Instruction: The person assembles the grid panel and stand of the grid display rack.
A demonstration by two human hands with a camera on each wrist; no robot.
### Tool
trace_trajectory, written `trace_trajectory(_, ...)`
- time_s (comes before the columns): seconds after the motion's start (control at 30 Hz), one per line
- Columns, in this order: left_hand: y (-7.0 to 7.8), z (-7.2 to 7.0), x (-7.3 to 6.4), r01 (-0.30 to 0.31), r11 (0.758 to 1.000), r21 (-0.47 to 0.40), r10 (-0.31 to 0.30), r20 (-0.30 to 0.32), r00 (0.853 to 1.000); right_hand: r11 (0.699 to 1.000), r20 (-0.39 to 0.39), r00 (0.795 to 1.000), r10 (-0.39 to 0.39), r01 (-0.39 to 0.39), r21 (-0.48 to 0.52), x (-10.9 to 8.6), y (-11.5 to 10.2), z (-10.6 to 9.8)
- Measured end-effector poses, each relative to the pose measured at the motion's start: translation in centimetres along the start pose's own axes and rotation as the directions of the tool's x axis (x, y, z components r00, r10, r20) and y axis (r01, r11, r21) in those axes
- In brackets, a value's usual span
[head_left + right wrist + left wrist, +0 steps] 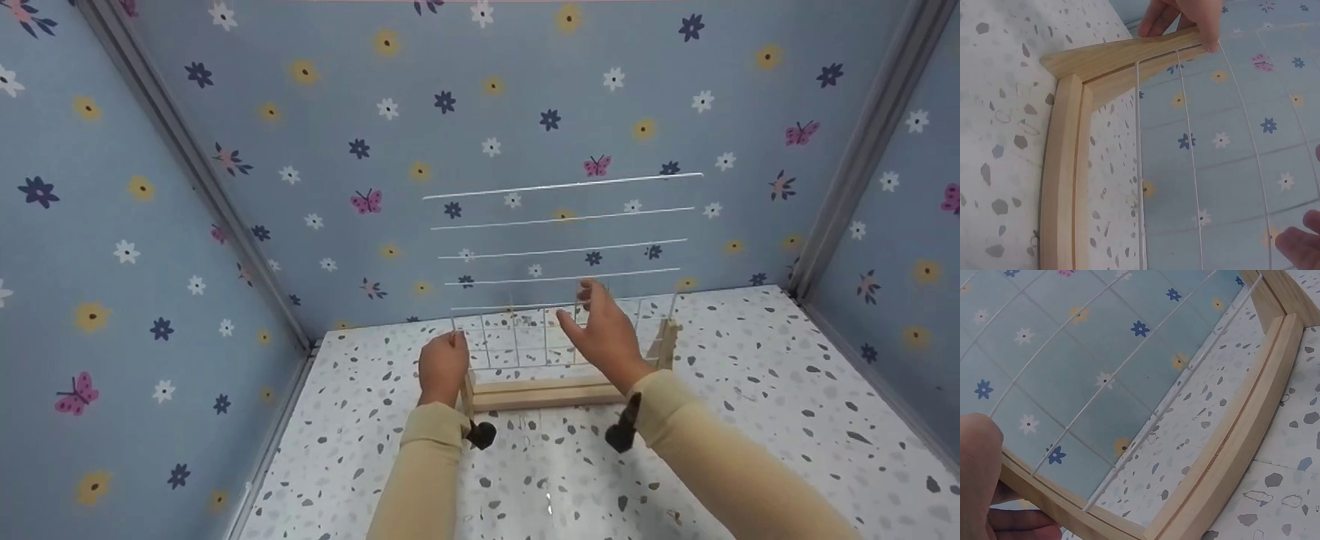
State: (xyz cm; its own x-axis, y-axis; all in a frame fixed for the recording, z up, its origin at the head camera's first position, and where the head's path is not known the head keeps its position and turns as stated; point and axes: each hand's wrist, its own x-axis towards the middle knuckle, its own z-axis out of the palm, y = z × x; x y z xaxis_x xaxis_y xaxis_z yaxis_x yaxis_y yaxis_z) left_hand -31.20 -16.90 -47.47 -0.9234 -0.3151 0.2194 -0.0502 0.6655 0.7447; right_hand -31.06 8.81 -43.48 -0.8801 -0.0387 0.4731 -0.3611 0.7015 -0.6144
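A white wire grid panel [545, 337] stands upright in a light wooden frame, its lowest wire a little above the wooden base bar [551, 395]. My left hand [442, 367] grips the frame's left side post [1039, 492]; in the right wrist view the thumb of that left hand [1193, 17] lies beside the grid's wires, fingers behind the wood. My right hand [604, 330] is raised before the grid's right part, thumb and fingers apart, holding nothing. Some of its fingers [1300, 244] show at the right wrist view's edge. Whether they touch a wire, I cannot tell.
The frame's right post [666, 345] rises beyond my right hand. Below lies a white speckled tabletop [555, 480]. Blue flowered panels enclose it at the back [517, 67], left [67, 262] and right [900, 300], with grey metal strips at the corners.
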Motion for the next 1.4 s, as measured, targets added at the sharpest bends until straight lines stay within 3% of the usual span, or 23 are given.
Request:
trace_trajectory(0.13,-0.1,0.0,0.1,0.01,1.0,-0.013,-0.01,0.016,1.0,0.982,-0.066,0.98,-0.188,0.186,-0.032,-0.8,1.9,-2.1)
trace_trajectory(0.23,-0.1,0.0,0.1,0.018,1.0,-0.003,-0.018,0.021,1.0,0.95,-0.165,0.935,-0.313,0.306,-0.069,-1.4,3.7,-3.6)
trace_trajectory(0.33,0.1,-0.1,0.0,0.031,1.0,0.0,-0.031,0.031,0.999,0.941,-0.268,0.902,-0.339,0.321,-0.11,-1.8,5.3,-5.2)
trace_trajectory(0.43,0.3,-0.1,0.0,0.04,0.999,-0.006,-0.04,0.037,0.999,0.961,-0.35,0.896,-0.275,0.244,-0.129,-2.1,6.8,-6.4)
trace_trajectory(0.53,0.2,-0.1,0.1,0.048,0.999,-0.013,-0.047,0.035,0.998,0.989,-0.383,0.914,-0.137,0.109,-0.095,-2.2,8.1,-6.7)
trace_trajectory(0.67,0.2,-0.1,0.0,0.042,0.999,-0.009,-0.042,0.028,0.999,0.998,-0.3,0.952,0.058,-0.055,0.017,-2.4,9.9,-6.5)
trace_trajectory(0.77,0.2,0.0,0.0,0.032,0.999,0.001,-0.032,0.024,0.999,0.988,-0.19,0.972,0.141,-0.126,0.085,-2.4,11.0,-6.2)
trace_trajectory(0.93,0.2,0.1,0.0,0.032,0.999,0.014,-0.032,0.005,0.999,0.979,-0.104,0.976,0.191,-0.183,0.088,-2.5,11.4,-5.7)
trace_trajectory(1.23,0.0,0.1,-0.1,-0.025,0.999,0.025,0.026,-0.028,0.999,0.97,-0.171,0.955,0.242,-0.24,0.031,-2.2,11.0,-5.2)
trace_trajectory(1.4,-0.4,0.2,0.0,-0.077,0.993,0.089,0.077,-0.004,0.997,0.967,-0.194,0.947,0.255,-0.255,0.022,-2.1,10.8,-5.1)
